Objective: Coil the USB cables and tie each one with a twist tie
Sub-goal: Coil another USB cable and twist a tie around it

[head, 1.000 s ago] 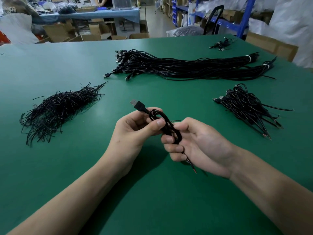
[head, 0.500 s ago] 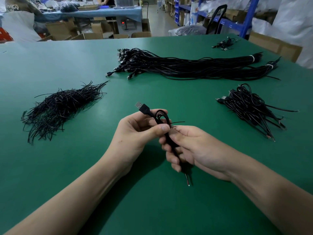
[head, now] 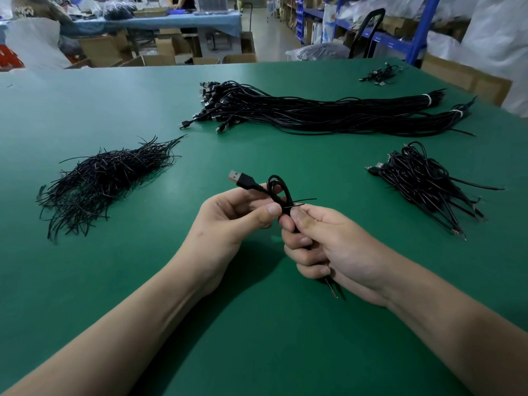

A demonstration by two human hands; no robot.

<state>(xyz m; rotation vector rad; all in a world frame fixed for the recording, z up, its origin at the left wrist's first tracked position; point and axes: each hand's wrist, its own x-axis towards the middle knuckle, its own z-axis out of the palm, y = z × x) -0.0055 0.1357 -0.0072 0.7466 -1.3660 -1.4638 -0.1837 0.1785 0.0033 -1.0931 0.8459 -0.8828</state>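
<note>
Surface: green table (head: 128, 281) fills the head view, and my forearms reach over its near part.
Room: beyond the far edge stand cardboard boxes (head: 100, 50), a blue-covered bench (head: 171, 21) and blue shelving (head: 420, 32).
Tie heap (head: 103, 181): loose black strands on my left.
Straight bundle (head: 314, 112): lies across the far middle, plugs to the left, white bands near the right ends.
Coiled pile (head: 423, 178): on my right, well apart from my hands.
USB cable (head: 277, 190): coiled and held above the table between both hands. Its long axis runs far to near, with the loop at the far end. The USB plug (head: 241, 178) points up and left, and the bare wire end (head: 331, 287) pokes out below my right hand.
Left hand (head: 228, 221): thumb and fingers pinch the coil just under the loop.
Right hand (head: 328, 247): fingers curl round the coil's lower part. My thumb tip is against the twist tie (head: 303, 200), whose ends stick out rightward.
</note>
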